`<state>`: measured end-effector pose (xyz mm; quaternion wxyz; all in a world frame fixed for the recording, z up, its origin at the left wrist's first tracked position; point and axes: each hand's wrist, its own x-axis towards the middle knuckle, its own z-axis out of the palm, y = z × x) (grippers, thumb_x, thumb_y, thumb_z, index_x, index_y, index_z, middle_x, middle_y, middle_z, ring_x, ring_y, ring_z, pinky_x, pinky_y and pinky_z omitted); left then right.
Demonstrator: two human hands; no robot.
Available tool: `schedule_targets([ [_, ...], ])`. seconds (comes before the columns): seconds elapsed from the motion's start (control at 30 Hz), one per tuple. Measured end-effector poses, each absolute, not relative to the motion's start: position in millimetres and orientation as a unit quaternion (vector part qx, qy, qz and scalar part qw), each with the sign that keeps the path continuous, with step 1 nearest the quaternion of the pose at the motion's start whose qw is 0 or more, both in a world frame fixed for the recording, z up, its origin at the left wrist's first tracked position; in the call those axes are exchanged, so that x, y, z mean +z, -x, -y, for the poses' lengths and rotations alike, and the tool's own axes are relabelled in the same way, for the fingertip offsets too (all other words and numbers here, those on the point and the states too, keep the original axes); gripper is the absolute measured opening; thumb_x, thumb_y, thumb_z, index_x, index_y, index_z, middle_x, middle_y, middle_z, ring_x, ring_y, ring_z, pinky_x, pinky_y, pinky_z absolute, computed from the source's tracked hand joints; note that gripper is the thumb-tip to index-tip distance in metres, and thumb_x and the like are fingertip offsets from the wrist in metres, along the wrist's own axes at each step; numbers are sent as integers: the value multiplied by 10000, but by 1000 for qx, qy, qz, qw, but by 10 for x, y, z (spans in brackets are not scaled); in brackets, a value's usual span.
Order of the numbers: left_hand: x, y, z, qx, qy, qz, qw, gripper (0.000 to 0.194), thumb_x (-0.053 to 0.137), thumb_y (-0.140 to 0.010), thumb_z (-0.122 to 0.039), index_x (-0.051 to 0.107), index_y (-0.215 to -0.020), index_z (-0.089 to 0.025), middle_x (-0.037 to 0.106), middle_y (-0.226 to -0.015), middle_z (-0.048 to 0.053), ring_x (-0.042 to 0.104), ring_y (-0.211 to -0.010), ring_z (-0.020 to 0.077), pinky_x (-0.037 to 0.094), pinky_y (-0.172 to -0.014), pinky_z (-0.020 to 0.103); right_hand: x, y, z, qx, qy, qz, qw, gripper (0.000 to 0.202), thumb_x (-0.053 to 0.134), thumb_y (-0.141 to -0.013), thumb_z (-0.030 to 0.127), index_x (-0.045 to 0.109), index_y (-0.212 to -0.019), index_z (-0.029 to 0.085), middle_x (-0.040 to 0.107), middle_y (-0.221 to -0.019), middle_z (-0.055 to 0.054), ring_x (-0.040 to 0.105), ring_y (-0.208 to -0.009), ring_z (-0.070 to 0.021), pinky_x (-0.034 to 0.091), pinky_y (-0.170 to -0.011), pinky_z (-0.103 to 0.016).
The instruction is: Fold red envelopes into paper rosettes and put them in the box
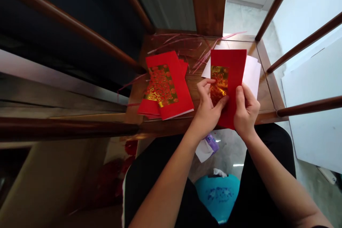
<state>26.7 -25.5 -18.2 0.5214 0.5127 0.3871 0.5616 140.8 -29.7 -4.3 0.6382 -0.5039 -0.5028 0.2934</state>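
Observation:
Between my two hands a red envelope (pixel 236 67) with a gold printed panel is held up above the wooden surface. My left hand (pixel 210 105) grips its left edge, thumb across the gold panel and fingers at the side. On the right edge, my right hand (pixel 245 108) pinches it with the thumb in front. Behind it lie white sheets of paper (pixel 252 71), partly hidden. To the left of my left hand, a loose stack of red envelopes (pixel 181 94) with the same gold pattern lies fanned on the wood.
Pink plastic strips (pixel 176 39) lie scattered along the back of the wooden surface (pixel 264 94). Dark wooden rods (pixel 304 53) rise on both sides. Below, between my knees, are a turquoise plastic stool (pixel 217 196) and a purple packet (pixel 212 144) with white paper.

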Motion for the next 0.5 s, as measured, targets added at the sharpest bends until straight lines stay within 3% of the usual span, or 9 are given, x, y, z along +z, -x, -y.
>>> schedule_targets([
  [0.1,-142,-298,173,554,-436,-378,600,369,798,-924,-429,492,-1046,-261,683,-1104,13,703,-1081,180,569,-961,309,-33,-1430,318,395,440,498,634,338,612,-1025,539,784,-1207,312,796,-1264,-16,729,-1236,-244,557,-1146,-438],
  [0.2,-60,-289,197,536,-383,-396,640,400,830,-883,-484,569,-1055,-234,700,-1042,23,701,-979,173,567,-878,295,-49,-1452,319,516,415,441,605,424,630,-984,598,755,-1288,330,737,-1418,-12,631,-1424,-259,469,-1265,-477],
  [0.4,-36,-309,290,482,-451,-412,628,683,978,-696,-367,536,-1203,-249,680,-1215,68,681,-1123,232,548,-997,376,73,-1421,364,617,412,324,587,588,489,-972,747,783,-1207,295,803,-1273,-60,580,-1488,-305,489,-1239,-581],
  [0.5,-66,-309,287,455,-529,-431,572,612,986,-681,-326,566,-1118,-243,627,-1219,70,626,-1164,237,511,-1040,384,112,-1402,357,642,392,274,599,605,528,-930,802,796,-1113,291,819,-1209,-71,625,-1440,-325,542,-1188,-569],
])
